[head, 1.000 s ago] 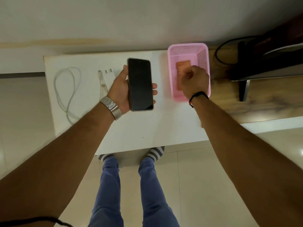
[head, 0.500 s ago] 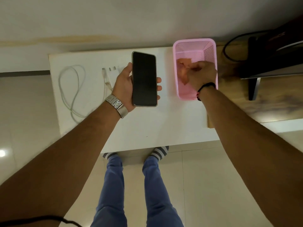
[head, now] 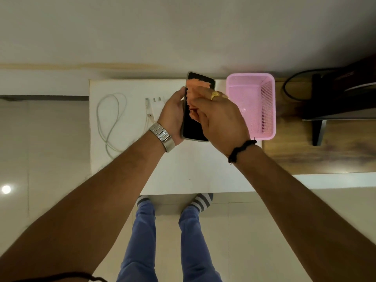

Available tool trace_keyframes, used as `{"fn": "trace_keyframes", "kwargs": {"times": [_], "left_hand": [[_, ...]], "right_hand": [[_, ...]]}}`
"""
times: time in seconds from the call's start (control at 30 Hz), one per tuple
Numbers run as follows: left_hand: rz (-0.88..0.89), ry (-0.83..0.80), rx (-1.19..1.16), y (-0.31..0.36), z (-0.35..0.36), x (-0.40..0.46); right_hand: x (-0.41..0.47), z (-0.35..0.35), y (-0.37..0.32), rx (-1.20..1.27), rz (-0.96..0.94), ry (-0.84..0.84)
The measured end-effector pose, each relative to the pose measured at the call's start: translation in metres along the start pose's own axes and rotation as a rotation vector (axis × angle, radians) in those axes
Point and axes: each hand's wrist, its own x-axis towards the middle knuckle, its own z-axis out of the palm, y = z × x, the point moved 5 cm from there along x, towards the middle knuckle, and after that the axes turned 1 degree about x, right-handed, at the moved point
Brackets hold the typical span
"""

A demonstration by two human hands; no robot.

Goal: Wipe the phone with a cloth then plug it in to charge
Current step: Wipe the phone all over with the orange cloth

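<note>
My left hand (head: 173, 117) is wrapped around the phone (head: 193, 127), gripping it by its left edge with the dark screen turned up toward me, while my right hand (head: 219, 123) presses an orange cloth (head: 196, 88) flat against the glass. The cloth covers the far half of the screen; the near half shows bare and black below my fingers. My right hand is closed over the cloth, fingers bunched on top of it, and a gold ring (head: 215, 95) sits on one of them. A black thread band (head: 241, 150) circles my right wrist, and a metal watch (head: 162, 137) circles the left.

I hold the phone above the white table (head: 183, 169), toward its far edge, not resting on it. To the left on the table lies the white charger plug (head: 157, 103) with its prongs pointing far, and just beside it the end of the white cable (head: 109, 123), whose loops spread further left. To the right of my hands stands a pink basket (head: 266, 106) on the table's right side, just beside my right hand. Further right, on a wooden surface (head: 317, 157), sits a dark object with a black cord (head: 293, 82); I cannot tell what it is.

Below the near table edge I see my blue trousers (head: 142, 241) and striped socks (head: 200, 201) on the tiled floor (head: 50, 149).
</note>
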Motion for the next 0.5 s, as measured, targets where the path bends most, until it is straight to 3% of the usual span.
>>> {"fn": "trace_keyframes", "kwargs": {"times": [0.17,0.3,0.43,0.5], "left_hand": [[0.007,0.040,0.027,0.003,0.003,-0.013],[-0.032,-0.018,-0.071,-0.004,0.005,-0.022],[-0.035,-0.149,-0.032,-0.016,0.017,-0.032],[-0.013,-0.112,-0.028,-0.013,0.016,-0.033]], "right_hand": [[-0.013,-0.001,-0.009,-0.030,0.006,-0.058],[-0.030,-0.001,-0.029,-0.081,-0.106,-0.163],[0.004,-0.030,-0.001,0.004,0.056,0.025],[0.005,-0.031,-0.004,0.047,0.093,0.077]]}}
